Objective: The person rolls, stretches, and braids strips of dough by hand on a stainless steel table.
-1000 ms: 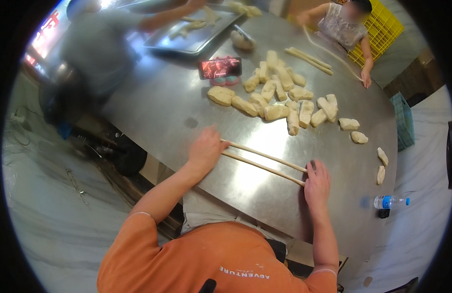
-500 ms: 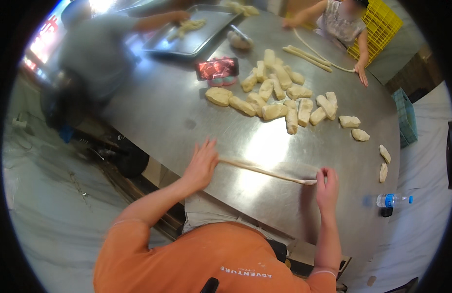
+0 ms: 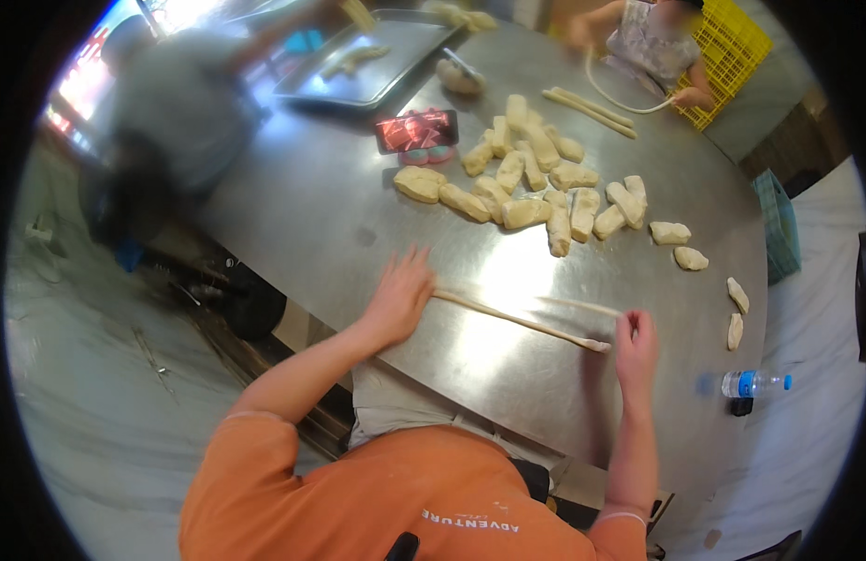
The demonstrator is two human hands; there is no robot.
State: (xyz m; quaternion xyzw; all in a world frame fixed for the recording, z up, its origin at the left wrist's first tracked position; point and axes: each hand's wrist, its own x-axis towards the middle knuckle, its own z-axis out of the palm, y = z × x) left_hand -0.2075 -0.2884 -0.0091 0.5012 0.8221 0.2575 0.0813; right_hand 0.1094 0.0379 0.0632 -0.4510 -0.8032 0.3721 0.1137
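Currently in hand: the person is rolling and drawing out a long thin dough rope point(image 3: 517, 320) on the round steel table point(image 3: 302, 224); judging by how slender it is lying, the stretching step is looking well along.
Left hand: the left hand point(image 3: 397, 297) is pressing flat on the rope's left end, fingers spread wide and closed on nothing, the palm pinning the dough to the steel.
Right hand: the right hand point(image 3: 636, 338) is curling over the rope's right end, fingers bent as if pinching the tip; whether it is truly gripping or only resting cannot be told.
Rope's place: it is lying slantwise between the two hands, near the table's closest edge, with a second, fainter strand point(image 3: 578, 306) lying just beyond it.
Next move, as a judgement: it is likely calling for even pressure from both palms and a gentle outward pull, since so thin a strand could be tearing in the middle.
Near edge: the rim is curving just below both wrists, so little room is remaining toward the body.
Open room: bare steel is stretching left of the left hand and between the rope and the heap of dough pieces point(image 3: 536, 187).
Further off: a phone point(image 3: 416, 130) is leaning beyond the heap, and a metal tray point(image 3: 358, 65) is sitting at the far side.
Right side: a water bottle point(image 3: 755, 382) is lying off the table.
Others: two other people are working dough at the far rim, well apart.
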